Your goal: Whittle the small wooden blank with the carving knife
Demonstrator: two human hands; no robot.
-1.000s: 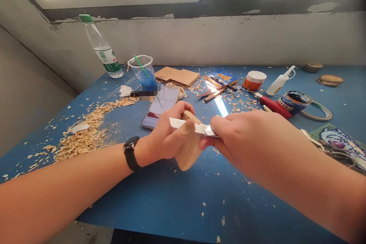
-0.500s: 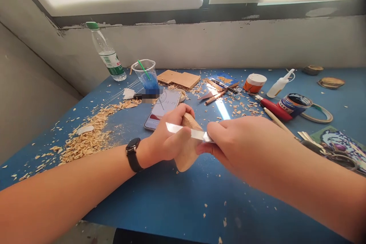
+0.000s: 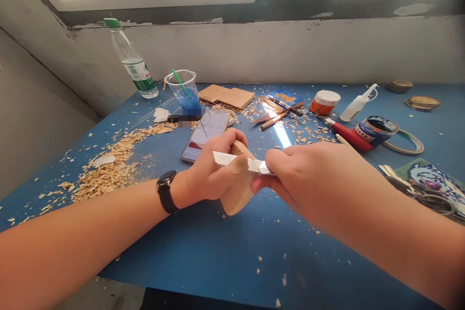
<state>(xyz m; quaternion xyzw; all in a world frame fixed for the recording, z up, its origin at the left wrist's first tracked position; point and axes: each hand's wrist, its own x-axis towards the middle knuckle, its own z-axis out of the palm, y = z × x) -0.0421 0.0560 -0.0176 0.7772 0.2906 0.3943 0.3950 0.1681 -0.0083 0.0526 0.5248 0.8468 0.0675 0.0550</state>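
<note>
A pale piece of wood [image 3: 235,199], rounded at its lower end, is tilted above the blue table. My left hand [image 3: 221,167] is wrapped round it, with the thumb up by the blade. My right hand [image 3: 296,169] grips a knife [image 3: 256,165], whose handle is hidden in the fist. The flat, shiny blade points left and lies across the wood, over my left thumb area. Whether the edge cuts into the wood is hard to tell. Just behind my left hand a phone [image 3: 206,131] lies on the table.
Wood shavings [image 3: 105,177] cover the table's left side. Farther back stand a water bottle [image 3: 138,75], a plastic cup [image 3: 187,94] and wooden boards [image 3: 232,97]. At right are an orange jar [image 3: 324,103], a glue bottle [image 3: 356,106], a paint tin [image 3: 376,131] and scissors [image 3: 436,203].
The view has shifted slightly. The blade has turned a little and now lies flatter across the wood. Both hands keep their holds.
</note>
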